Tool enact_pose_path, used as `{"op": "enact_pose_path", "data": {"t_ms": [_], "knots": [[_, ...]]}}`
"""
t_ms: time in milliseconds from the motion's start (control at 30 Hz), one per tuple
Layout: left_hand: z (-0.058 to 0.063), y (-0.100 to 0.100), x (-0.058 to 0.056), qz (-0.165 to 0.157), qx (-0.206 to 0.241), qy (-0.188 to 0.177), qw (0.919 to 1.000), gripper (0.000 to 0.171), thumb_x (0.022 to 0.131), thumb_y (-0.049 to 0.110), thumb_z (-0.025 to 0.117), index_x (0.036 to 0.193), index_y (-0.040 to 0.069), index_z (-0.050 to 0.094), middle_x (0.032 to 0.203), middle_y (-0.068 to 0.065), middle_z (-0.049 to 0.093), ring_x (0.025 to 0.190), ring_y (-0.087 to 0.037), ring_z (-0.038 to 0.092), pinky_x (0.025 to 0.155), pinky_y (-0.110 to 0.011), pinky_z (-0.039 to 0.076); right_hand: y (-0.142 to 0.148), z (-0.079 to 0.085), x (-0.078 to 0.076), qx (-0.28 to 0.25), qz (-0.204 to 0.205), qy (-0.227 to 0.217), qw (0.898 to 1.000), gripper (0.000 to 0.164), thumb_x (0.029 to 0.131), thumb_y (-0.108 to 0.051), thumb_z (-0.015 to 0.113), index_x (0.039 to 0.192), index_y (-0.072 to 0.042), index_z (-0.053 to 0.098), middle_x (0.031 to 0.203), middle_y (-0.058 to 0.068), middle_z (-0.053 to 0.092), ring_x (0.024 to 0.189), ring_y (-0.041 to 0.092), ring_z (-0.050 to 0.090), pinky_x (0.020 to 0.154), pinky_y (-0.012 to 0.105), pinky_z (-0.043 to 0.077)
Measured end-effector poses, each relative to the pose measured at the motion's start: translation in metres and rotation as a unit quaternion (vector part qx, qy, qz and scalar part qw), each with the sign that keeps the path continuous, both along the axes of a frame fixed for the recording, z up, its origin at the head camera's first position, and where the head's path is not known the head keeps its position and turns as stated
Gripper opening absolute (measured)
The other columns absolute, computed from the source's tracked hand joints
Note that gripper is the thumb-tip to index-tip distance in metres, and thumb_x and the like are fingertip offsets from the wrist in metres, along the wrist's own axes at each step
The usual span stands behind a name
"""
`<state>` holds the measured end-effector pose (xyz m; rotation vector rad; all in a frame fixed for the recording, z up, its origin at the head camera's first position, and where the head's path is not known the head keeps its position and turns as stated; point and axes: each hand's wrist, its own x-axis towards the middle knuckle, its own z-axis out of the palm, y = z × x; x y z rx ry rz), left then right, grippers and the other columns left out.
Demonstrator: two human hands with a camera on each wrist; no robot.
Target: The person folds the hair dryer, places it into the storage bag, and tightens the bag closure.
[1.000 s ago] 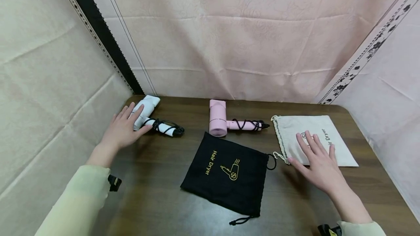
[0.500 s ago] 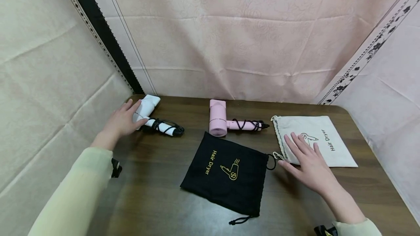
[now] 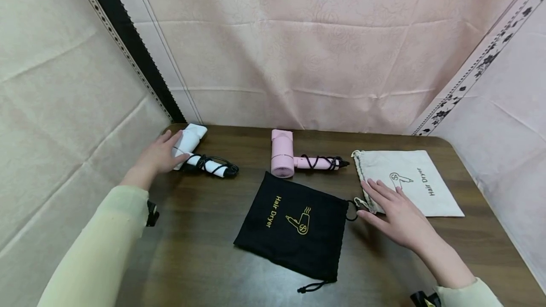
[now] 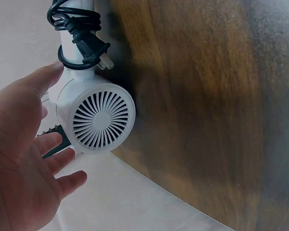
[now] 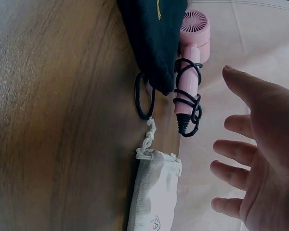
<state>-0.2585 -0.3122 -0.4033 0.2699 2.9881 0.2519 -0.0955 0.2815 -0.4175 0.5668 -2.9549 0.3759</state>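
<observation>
A white hair dryer [image 3: 191,139] with a black cord wound round its handle lies at the table's back left. Beside its head, my left hand [image 3: 157,159] has its fingers spread; in the left wrist view the thumb [image 4: 45,77] is close to the handle, and I cannot tell whether it touches. My right hand [image 3: 400,214], fingers extended, hovers over the near left corner of a white drawstring pouch [image 3: 431,165] printed "Hair Dryer". To its left lies a black drawstring pouch [image 3: 264,238] with gold lettering. A pink hair dryer [image 3: 282,150] lies behind that pouch.
All of this lies on a brown wooden table [image 3: 200,250]. Light cloth [image 3: 324,60] hangs behind it and on both sides. The black pouch's cord loop [image 3: 353,210] is close to the white pouch's cord [image 3: 361,203].
My left hand has moved forward and right, closer to the white hair dryer. My right hand has shifted left, uncovering the white pouch's print. The dryers and pouches stay in place.
</observation>
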Motion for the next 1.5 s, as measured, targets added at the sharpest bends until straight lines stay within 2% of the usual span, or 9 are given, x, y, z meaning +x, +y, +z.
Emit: {"op": "enact_pose_path", "data": {"t_ms": [233,433,667,867,1167,1500], "knots": [[-0.003,-0.002,0.001,-0.003,0.003,-0.008,1.0000,0.077,0.096,0.047,0.051,0.155,0.011,0.018,0.154,-0.033,0.014,0.136,-0.055,0.019,0.108,-0.066,0.022,0.000,0.002,0.001,-0.001,-0.002,-0.014,1.000,0.073,0.088,-0.058,0.057,0.145,-0.014,0.045,0.145,0.014,0.046,0.132,0.036,0.045,0.104,0.065,0.029],[-0.008,-0.006,0.001,-0.010,-0.003,-0.002,0.9999,0.074,0.097,0.045,0.050,0.155,0.012,0.018,0.153,-0.033,0.015,0.136,-0.054,0.022,0.107,-0.065,0.024,-0.002,0.002,0.002,0.004,-0.017,-0.040,0.999,0.072,0.088,-0.060,0.056,0.144,-0.015,0.047,0.143,0.015,0.049,0.129,0.034,0.048,0.105,0.062,0.032],[-0.011,-0.006,0.006,-0.005,0.015,0.002,0.9999,0.069,0.099,0.037,0.048,0.155,0.014,0.014,0.154,-0.031,0.015,0.134,-0.054,0.024,0.106,-0.066,0.025,-0.004,0.002,0.005,0.012,-0.027,-0.040,0.999,0.066,0.089,-0.059,0.056,0.139,-0.017,0.053,0.138,0.014,0.055,0.123,0.037,0.053,0.093,0.058,0.044],[-0.015,-0.005,0.008,0.005,0.023,-0.001,0.9997,0.069,0.100,0.036,0.046,0.156,0.018,0.010,0.155,-0.030,0.014,0.135,-0.053,0.023,0.105,-0.067,0.025,-0.005,0.000,0.005,0.015,-0.034,-0.053,0.998,0.061,0.089,-0.058,0.057,0.137,-0.020,0.055,0.134,0.011,0.058,0.120,0.034,0.056,0.088,0.057,0.048],[-0.023,-0.004,0.015,0.024,0.032,0.029,0.9988,0.068,0.099,0.037,0.048,0.156,0.018,0.015,0.153,-0.030,0.021,0.135,-0.051,0.027,0.103,-0.066,0.029,-0.021,0.002,-0.007,0.008,-0.002,-0.047,0.999,0.060,0.088,-0.057,0.059,0.136,-0.021,0.056,0.134,0.007,0.059,0.120,0.029,0.057,0.091,0.054,0.048],[-0.025,0.009,0.033,0.068,0.027,0.062,0.9954,0.065,0.097,0.035,0.053,0.153,0.016,0.026,0.147,-0.032,0.032,0.126,-0.053,0.040,0.096,-0.066,0.037,-0.042,0.010,-0.023,-0.002,0.057,-0.009,0.998,0.059,0.089,-0.054,0.059,0.136,-0.018,0.056,0.132,0.012,0.060,0.117,0.031,0.059,0.092,0.052,0.049]]}}
